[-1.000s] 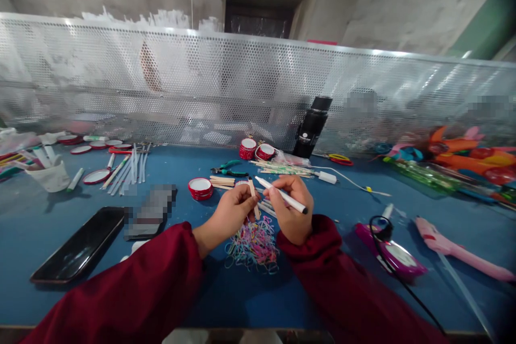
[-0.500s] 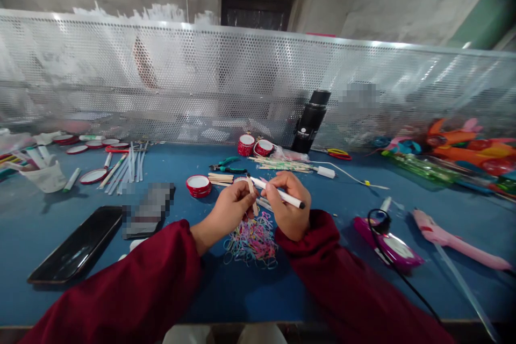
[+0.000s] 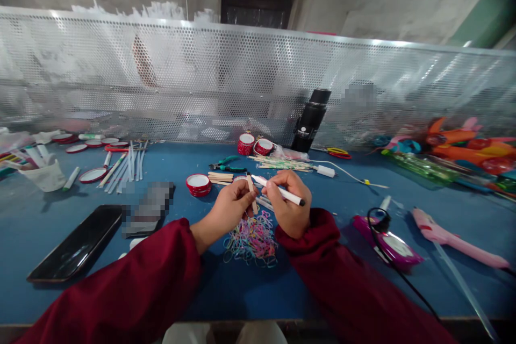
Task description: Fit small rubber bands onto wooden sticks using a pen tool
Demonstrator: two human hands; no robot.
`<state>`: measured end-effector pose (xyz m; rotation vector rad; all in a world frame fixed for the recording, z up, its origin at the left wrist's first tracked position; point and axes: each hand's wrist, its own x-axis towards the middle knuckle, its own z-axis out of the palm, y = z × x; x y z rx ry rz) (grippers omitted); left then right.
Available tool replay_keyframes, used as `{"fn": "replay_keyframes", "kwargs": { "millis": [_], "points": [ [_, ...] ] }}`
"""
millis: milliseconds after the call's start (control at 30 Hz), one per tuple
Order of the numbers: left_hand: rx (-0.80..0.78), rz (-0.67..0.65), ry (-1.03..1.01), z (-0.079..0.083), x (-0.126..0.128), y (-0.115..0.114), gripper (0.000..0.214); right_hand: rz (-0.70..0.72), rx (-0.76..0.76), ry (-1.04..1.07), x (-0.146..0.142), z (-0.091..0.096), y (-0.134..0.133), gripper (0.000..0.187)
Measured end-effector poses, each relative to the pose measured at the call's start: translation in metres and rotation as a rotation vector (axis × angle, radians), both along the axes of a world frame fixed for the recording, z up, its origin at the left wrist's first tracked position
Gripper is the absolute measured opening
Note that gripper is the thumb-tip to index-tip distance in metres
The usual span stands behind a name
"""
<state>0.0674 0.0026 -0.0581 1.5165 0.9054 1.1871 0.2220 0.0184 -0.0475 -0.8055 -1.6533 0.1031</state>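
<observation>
- The wooden stick (image 3: 252,191) stands nearly upright above the blue table (image 3: 242,295), pinched in the left hand's (image 3: 229,209) closed fingers.
- The right hand (image 3: 288,208), fingers clamped round a white pen (image 3: 282,192), holds the pen's tip just beside the stick's top.
- Coloured rubber bands (image 3: 252,240) lie heaped just beneath both hands.
- Behind are a red-rimmed lid (image 3: 199,184), green-handled pliers (image 3: 226,164) and a black flask (image 3: 310,121).
- A dark phone (image 3: 76,244) lies well to the left.

1 head camera, close above left hand (image 3: 229,208) and right hand (image 3: 288,205), faces forward and down.
</observation>
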Motion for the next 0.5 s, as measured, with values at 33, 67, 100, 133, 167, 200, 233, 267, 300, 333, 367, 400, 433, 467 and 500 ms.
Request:
{"fn": "replay_keyframes", "kwargs": {
  "millis": [33,67,100,133,167,200,233,267,300,333,367,400,433,467,500],
  "points": [
    [0.001,0.002,-0.001,-0.0003,0.0001,0.0002,0.033,-0.006,0.000,0.009,0.0001,0.0002,0.0002,0.011],
    [0.001,0.001,-0.004,-0.0007,0.0002,0.0005,0.033,-0.008,0.004,0.018,0.0001,0.0003,0.0002,0.011],
    [0.000,-0.001,-0.009,-0.0010,0.0003,0.0006,0.034,-0.007,0.009,0.026,0.0001,0.0004,0.0002,0.011],
    [-0.004,-0.004,-0.014,-0.0013,0.0003,0.0008,0.034,-0.001,0.015,0.030,0.0001,0.0003,0.0001,0.011],
    [-0.008,-0.007,-0.017,-0.0015,0.0004,0.0008,0.034,0.005,0.020,0.029,0.0000,0.0002,-0.0001,0.011],
    [-0.012,-0.011,-0.020,-0.0016,0.0004,0.0007,0.034,0.012,0.023,0.023,-0.0001,0.0000,-0.0003,0.011],
    [-0.013,-0.017,-0.021,-0.0015,0.0003,0.0006,0.034,0.019,0.024,0.014,-0.0002,-0.0002,-0.0006,0.011],
    [-0.012,-0.021,-0.021,-0.0014,0.0002,0.0004,0.034,0.024,0.024,0.004,-0.0004,-0.0004,-0.0008,0.011],
    [-0.009,-0.024,-0.019,-0.0013,0.0001,0.0002,0.034,0.028,0.024,-0.005,-0.0006,-0.0007,-0.0009,0.011],
    [-0.004,-0.026,-0.018,-0.0012,0.0000,0.0001,0.034,0.030,0.024,-0.011,-0.0008,-0.0009,-0.0010,0.011],
    [0.000,-0.026,-0.017,-0.0012,-0.0001,0.0000,0.034,0.032,0.023,-0.015,-0.0010,-0.0010,-0.0011,0.011],
    [0.004,-0.026,-0.016,-0.0014,-0.0003,0.0001,0.034,0.033,0.022,-0.018,-0.0012,-0.0011,-0.0011,0.011],
    [0.007,-0.025,-0.014,-0.0016,-0.0004,0.0002,0.034,0.032,0.021,-0.020,-0.0014,-0.0011,-0.0011,0.012],
    [0.009,-0.023,-0.013,-0.0019,-0.0005,0.0005,0.035,0.031,0.018,-0.021,-0.0015,-0.0011,-0.0011,0.012],
    [0.011,-0.021,-0.012,-0.0022,-0.0005,0.0008,0.035,0.028,0.014,-0.023,-0.0016,-0.0010,-0.0010,0.012]
  ]
}}
